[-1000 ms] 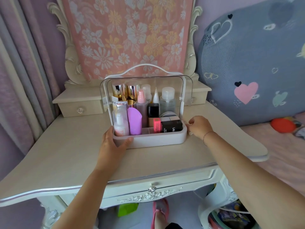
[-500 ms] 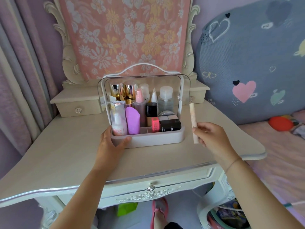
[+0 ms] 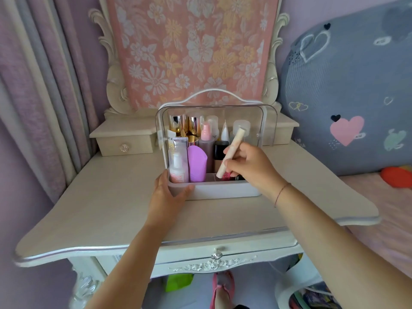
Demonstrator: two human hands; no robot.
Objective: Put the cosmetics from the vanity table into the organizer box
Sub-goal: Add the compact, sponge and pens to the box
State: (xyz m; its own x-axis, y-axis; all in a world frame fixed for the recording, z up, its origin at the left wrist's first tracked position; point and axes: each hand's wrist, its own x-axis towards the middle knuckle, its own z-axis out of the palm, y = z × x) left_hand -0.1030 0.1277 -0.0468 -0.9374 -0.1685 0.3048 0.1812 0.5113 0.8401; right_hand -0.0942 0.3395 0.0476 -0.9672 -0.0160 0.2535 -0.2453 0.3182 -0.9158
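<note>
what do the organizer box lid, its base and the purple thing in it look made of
The lid looks like clear glossy plastic: bottles show through it and its edges catch light. The organizer box base looks like opaque matte plastic, pale grey and evenly dull. The purple holder looks like soft matte silicone, with rounded edges and no shine, though it could be plastic.

One organizer box (image 3: 214,191) on one vanity table (image 3: 111,210). Two hands in view: left hand (image 3: 166,197), right hand (image 3: 249,166). One cream stick (image 3: 230,152), held. Inside the box, countable items: one purple tube (image 3: 197,163), one pink-capped spray bottle (image 3: 206,148), one small clear pump bottle (image 3: 178,168), one black bottle (image 3: 220,150), three gold-capped bottles (image 3: 185,126). Items further back are too obscured to count. Two small drawers (image 3: 124,143) flank the box.
</note>
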